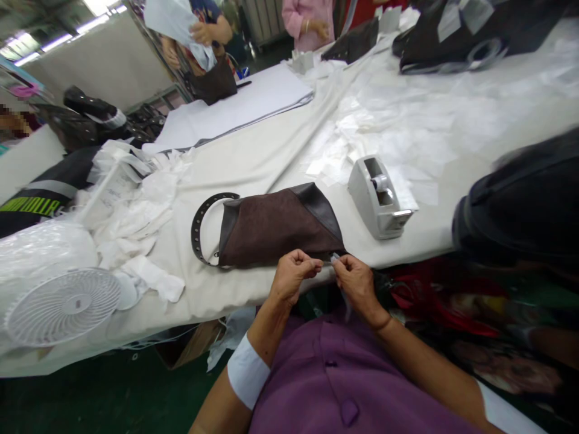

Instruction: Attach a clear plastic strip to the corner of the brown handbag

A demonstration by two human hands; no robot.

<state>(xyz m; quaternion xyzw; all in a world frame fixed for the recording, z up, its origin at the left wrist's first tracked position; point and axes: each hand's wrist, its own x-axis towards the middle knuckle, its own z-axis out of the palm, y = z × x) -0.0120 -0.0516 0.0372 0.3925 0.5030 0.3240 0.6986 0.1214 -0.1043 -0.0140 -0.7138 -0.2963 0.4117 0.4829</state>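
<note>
A brown suede and leather bag [275, 226] lies flat on the white-covered table [253, 157], its studded black strap [202, 224] curving out to the left. At the bag's near edge my left hand [293, 276] is closed in a pinch. Close beside it my right hand [356, 280] is also pinched, on a small clear strip [335, 259] that looks like tape. The two hands almost touch, just over the table edge.
A grey tape dispenser [379, 199] stands right of the bag. A white fan [63, 306] and crumpled white paper [136, 211] lie to the left. Dark bags [452, 36] sit at the far end. A co-worker's dark-clad body [525, 205] is close on the right; other people stand at the back.
</note>
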